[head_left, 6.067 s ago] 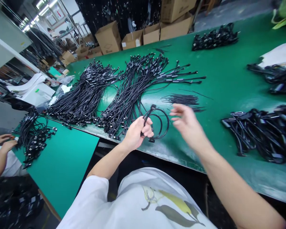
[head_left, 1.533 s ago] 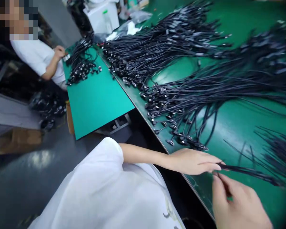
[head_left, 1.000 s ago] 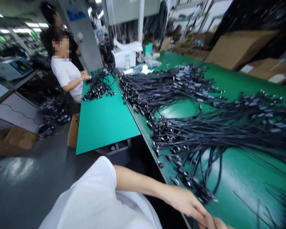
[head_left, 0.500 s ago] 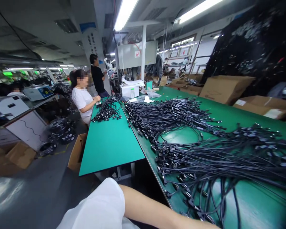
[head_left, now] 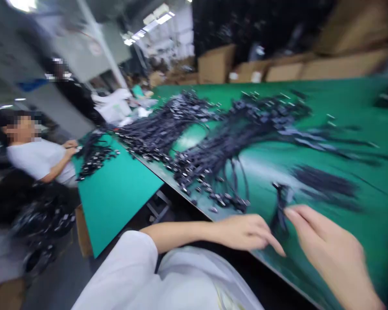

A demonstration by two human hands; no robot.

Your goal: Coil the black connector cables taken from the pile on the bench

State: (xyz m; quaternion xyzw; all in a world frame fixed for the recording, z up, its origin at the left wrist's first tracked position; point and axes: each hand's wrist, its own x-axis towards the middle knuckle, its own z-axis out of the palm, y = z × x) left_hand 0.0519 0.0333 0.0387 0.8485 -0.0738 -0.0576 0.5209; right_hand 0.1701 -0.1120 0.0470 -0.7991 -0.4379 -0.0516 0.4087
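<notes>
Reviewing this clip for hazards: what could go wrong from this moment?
1. The dark cable between the left hand and right hand sits close to the loose cable pile; it could snag.
2. Connectors lie near the table edge and might slide off.

Top: white short-sleeved shirt (head_left: 168, 280), loose cloth, filling the 6 o'clock edge of the view.
Sleeve: the left sleeve (head_left: 134, 254) ends above the elbow in a plain hem; forearm bare below it.
Print: a small dark and yellowish mark (head_left: 224, 297) on the shirt front at 6 o'clock, too blurred to read.
Left hand (head_left: 245, 232): bare, no glove, ring or watch showing.
Right hand (head_left: 330, 249): bare, at 4 o'clock; wrist and forearm uncovered.
</notes>
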